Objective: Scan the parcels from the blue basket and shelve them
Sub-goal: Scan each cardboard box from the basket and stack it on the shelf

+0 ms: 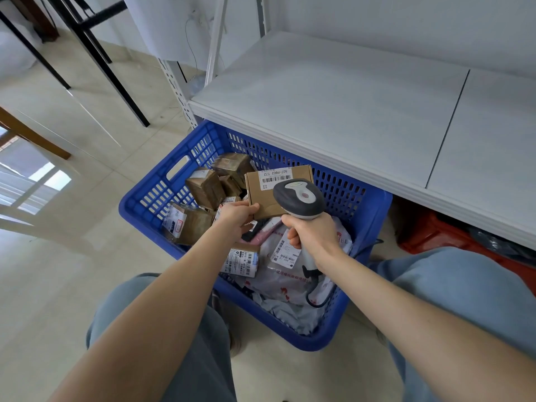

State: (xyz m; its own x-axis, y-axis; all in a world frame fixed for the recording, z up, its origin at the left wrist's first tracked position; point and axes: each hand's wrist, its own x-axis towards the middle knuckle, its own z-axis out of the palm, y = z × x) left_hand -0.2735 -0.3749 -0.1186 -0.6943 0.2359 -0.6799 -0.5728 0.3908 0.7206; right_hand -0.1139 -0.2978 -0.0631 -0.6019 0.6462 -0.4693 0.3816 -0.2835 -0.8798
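Left hand (236,213) pinching cardboard parcel (275,188) above blue basket (139,204), tilting label up toward reader. Right hand (311,235) gripping scanner (298,200), aiming at barcode. Shelf (333,105) waiting just beyond.

The brown box (278,188) carries a white label (275,174) that reads "507-P802 T72", upside down to the camera, above a barcode. The tag (285,250) on the grey bag (293,281) shows barcodes and a line beginning "507"; the rest is too small to read. The bag's red print and the other parcels' labels cannot be read.
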